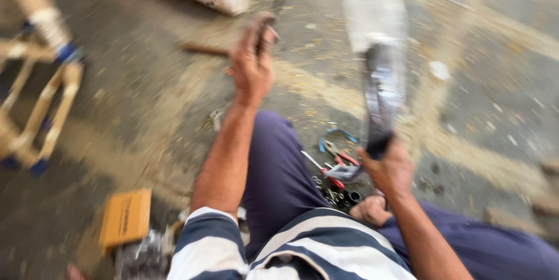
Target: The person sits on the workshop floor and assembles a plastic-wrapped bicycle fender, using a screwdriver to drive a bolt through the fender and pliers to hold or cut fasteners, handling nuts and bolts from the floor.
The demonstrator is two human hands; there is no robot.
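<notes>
On the concrete floor (145, 111), strewn with sawdust and wood chips, a person sits with legs in dark blue trousers (279, 169) stretched forward and a blue-and-white striped shirt (279, 245) at the bottom of the view. Everything is blurred by motion. Raised at upper centre, the left hand (251, 64) is closed around a hammer (233, 44), its brown handle sticking out to the left and its head hard to make out above the fingers. Lower and to the right, the right hand (389, 166) grips the dark lower end of a long curved metal piece (381, 87), which rises upward and passes in front of a pale wrapped bundle (370, 6) near the top edge. Between the knees, just left of that hand, lies a small heap of tools (338, 166): red-handled pliers, a blue loop and some dark round metal bits. An orange-yellow box (125, 217) lies on the floor at lower left, and a bamboo frame (35, 82) with blue bindings stands at the far left.
</notes>
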